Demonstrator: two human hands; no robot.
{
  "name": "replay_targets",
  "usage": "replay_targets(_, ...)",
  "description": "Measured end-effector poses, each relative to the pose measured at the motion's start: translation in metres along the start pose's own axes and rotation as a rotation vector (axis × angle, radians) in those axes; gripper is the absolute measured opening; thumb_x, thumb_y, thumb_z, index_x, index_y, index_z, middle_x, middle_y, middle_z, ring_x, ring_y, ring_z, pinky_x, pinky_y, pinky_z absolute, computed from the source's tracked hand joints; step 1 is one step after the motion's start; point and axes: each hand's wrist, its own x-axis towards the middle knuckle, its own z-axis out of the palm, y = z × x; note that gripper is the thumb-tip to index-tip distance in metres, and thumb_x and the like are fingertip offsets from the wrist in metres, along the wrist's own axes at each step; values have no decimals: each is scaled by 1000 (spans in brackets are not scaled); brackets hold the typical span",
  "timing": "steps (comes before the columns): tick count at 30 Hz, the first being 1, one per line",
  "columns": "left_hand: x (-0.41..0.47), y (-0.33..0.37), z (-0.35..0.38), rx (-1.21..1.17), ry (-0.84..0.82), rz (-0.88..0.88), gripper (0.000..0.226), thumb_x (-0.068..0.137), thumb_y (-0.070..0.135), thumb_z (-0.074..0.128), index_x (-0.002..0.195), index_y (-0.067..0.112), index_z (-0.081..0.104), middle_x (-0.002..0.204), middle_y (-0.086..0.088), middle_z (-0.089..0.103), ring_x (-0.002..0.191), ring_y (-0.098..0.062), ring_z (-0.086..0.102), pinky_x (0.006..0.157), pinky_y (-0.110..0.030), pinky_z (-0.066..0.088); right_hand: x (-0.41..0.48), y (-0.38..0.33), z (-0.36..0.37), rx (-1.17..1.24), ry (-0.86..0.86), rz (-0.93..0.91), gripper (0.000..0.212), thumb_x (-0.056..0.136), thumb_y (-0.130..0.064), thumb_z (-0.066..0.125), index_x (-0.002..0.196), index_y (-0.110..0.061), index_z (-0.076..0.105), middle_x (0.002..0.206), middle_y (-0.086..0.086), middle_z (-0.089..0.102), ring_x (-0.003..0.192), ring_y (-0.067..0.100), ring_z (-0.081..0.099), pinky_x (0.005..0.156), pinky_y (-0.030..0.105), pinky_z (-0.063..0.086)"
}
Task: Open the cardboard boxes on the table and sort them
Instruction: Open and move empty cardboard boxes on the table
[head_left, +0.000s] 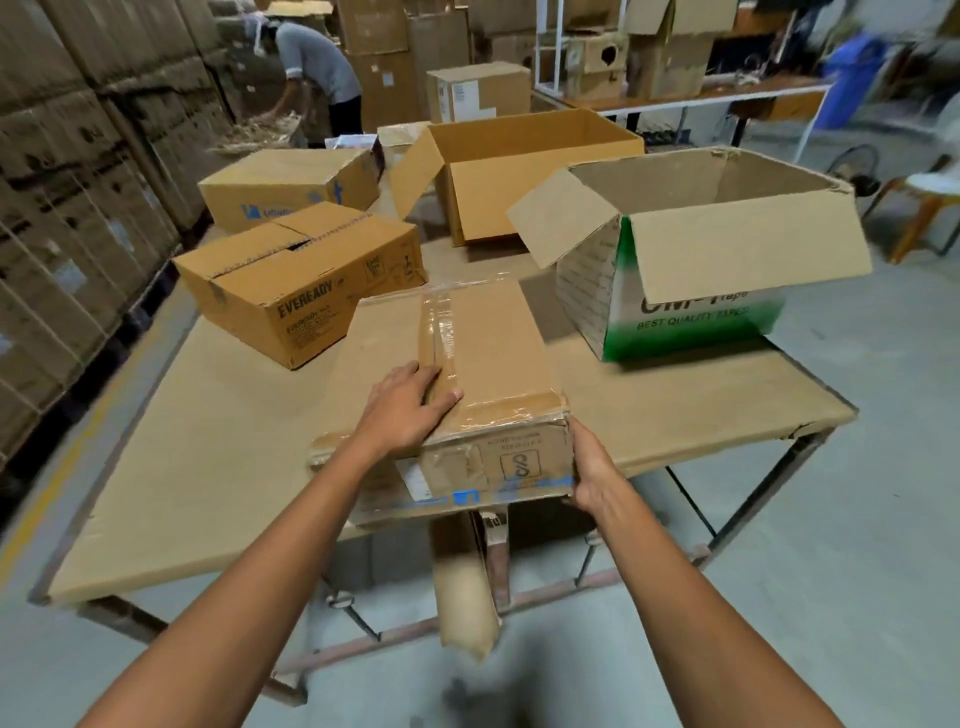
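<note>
The taped box (483, 343) sits at the table's (208, 467) near edge, its near end overhanging. The right grip (592, 473) is clamped round the box's near right corner. The left grip (410, 410) lies on the lid, fingers spread and apart, fingertips touching the tape seam. The seam follows the box's long axis from 6 to 12 o'clock, so the left is likelier to peel it.

Five boxes are on the table. Three are closed: the taped one, the EVEREADY box (291, 291) at 10 o'clock and the blue-printed box (291, 182) beyond. Two are open: the green-and-white box (675, 270) at 2 o'clock and the plain box (519, 171) at 12.
</note>
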Motion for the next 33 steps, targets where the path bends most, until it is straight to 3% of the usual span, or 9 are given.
replay_targets(4,-1,-18,-29,-267,13,33,76,87,61,33,149,19,41,153,-9,42,141,-26,35,117,-42,27,-14,-21,32,90,-91,-57,45,89,-57,62,102,-17,76,99,15,76,94,35,71,89,53,56)
replay_targets(9,-9,-41,-56,-684,92,54,68,86,52,40,149,29,39,156,1,36,142,-15,32,120,-45,24,-36,-46,89,232,-299,-157,31,95,-30,64,117,-9,69,94,13,76,78,26,74,68,39,62)
replay_targets(12,-10,-67,-77,-1060,72,-9,71,83,76,54,142,37,48,149,2,47,135,-20,48,113,-55,36,-48,-59,126,165,-389,-238,27,94,-19,65,119,-10,63,100,12,75,85,24,72,76,39,61)
replay_targets(16,-19,-77,-112,-1418,63,-66,68,93,70,44,139,21,55,133,-13,63,123,-32,60,107,-54,43,-58,-80,173,-110,-424,-402,41,91,-13,67,130,-20,59,117,4,73,105,24,70,87,40,55)
replay_targets(21,-30,-83,-114,-1752,-4,-121,53,100,47,43,139,14,54,133,-18,62,126,-35,57,113,-51,38,-79,-106,191,-375,-382,-479,36,93,-12,63,125,-29,61,99,-9,76,70,3,71,48,16,49)
replay_targets(24,-34,-83,-106,-1840,-4,-153,50,95,35,47,138,10,54,131,-23,62,122,-39,58,109,-52,42,-88,-99,191,-466,-380,-503,38,94,-10,62,126,-28,60,98,-10,75,66,-1,70,43,14,47)
replay_targets(26,-34,-86,-103,-1891,22,-179,49,93,33,45,134,9,56,130,-24,62,113,-38,61,99,-48,47,-88,-96,196,-465,-377,-526,33,95,-13,63,121,-32,60,102,-10,74,70,-3,70,50,14,50)
replay_targets(30,-35,-98,-86,-2029,61,-236,47,92,32,43,128,8,61,115,-19,69,94,-31,67,88,-43,51,-85,-99,209,-612,-238,-672,68,80,-65,59,138,-30,57,142,-12,57,127,6,55,113,33,38)
replay_targets(33,-39,-111,-63,-2046,34,-346,41,95,29,43,122,6,63,98,-15,73,80,-29,70,82,-40,52,-68,-87,211,-893,-9,-830,60,94,-63,45,140,-26,58,145,-9,54,137,12,46,115,34,32)
